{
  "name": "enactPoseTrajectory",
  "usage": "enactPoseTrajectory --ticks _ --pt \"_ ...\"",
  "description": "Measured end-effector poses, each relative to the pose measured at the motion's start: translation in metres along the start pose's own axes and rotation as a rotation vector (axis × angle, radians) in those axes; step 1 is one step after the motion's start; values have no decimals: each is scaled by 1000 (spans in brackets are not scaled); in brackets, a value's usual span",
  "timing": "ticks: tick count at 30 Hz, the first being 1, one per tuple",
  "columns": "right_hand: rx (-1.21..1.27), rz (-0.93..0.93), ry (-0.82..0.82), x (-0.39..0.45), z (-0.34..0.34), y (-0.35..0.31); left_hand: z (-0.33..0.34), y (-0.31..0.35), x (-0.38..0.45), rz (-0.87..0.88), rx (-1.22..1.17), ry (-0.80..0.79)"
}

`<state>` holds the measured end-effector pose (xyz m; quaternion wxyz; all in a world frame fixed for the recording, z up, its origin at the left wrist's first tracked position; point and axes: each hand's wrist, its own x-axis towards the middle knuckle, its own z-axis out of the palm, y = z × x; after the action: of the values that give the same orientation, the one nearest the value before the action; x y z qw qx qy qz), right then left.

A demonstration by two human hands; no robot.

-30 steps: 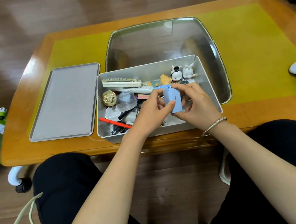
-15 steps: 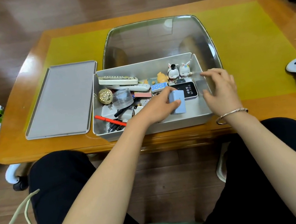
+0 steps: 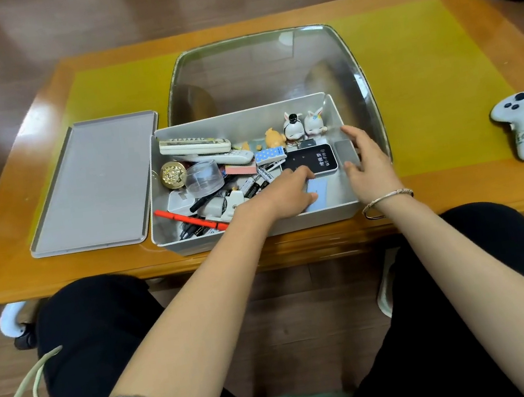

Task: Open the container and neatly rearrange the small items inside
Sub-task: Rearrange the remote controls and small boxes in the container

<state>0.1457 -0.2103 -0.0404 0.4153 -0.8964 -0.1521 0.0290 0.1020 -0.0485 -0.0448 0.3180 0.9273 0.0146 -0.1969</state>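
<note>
Lid (image 3: 91, 183) lies flat on the table (image 3: 456, 189), left of the open box (image 3: 258, 229). Inside: remotes (image 3: 195, 147), gold seal (image 3: 173, 174), clear cup (image 3: 203, 178), red pen (image 3: 189, 219). Left hand (image 3: 284, 195) presses a blue case (image 3: 319, 194) flat on the box floor, fingers over it; half a second ago that case stood upright in its grip. Black device (image 3: 316, 159) reads "Wi-Fi6". Right hand (image 3: 367, 162), fingers spread, rests at the box's right wall, holding nothing. White controller (image 3: 523, 122) sits far right.
</note>
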Motion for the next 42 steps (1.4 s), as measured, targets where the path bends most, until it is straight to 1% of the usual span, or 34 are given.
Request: enactPoseTrajectory --ticks 3,5,6,8,11,14,17,22,29,33,35,36,38,40,42 --pt "34 9 -41 0 -6 1 -6 2 -11 23 -40 55" --pt "34 -3 -85 3 -11 4 -7 3 -21 25 -61 22" --pt "35 3 -109 5 -13 6 -6 5 -26 17 -33 -14" --pt "39 24 -130 8 -15 7 -2 7 -34 9 76 -75" --pt "31 8 -95 7 -11 8 4 14 -34 52 248 -82" --pt "7 -19 -61 6 -7 10 15 28 -30 114 398 -38" --pt "7 -19 -45 6 -6 12 25 39 -26 185 498 53" --pt "8 -39 -26 5 -4 12 27 36 -26 200 487 89" --pt "-8 -3 10 5 -4 11 24 32 -28 181 424 31" --pt "26 -5 34 3 -9 5 24 31 -33 201 445 62" --pt "12 -43 76 1 -12 2 24 31 -36 220 452 103" --pt "-20 -92 106 0 -14 0 24 30 -37 227 457 132" --pt "-124 -272 146 -4 -20 -5 26 27 -40 230 474 197" --pt "-289 -429 79 -7 -21 -10 27 22 -44 213 499 260" --pt "-476 -448 -57 -8 -17 -17 28 17 -47 189 518 312"
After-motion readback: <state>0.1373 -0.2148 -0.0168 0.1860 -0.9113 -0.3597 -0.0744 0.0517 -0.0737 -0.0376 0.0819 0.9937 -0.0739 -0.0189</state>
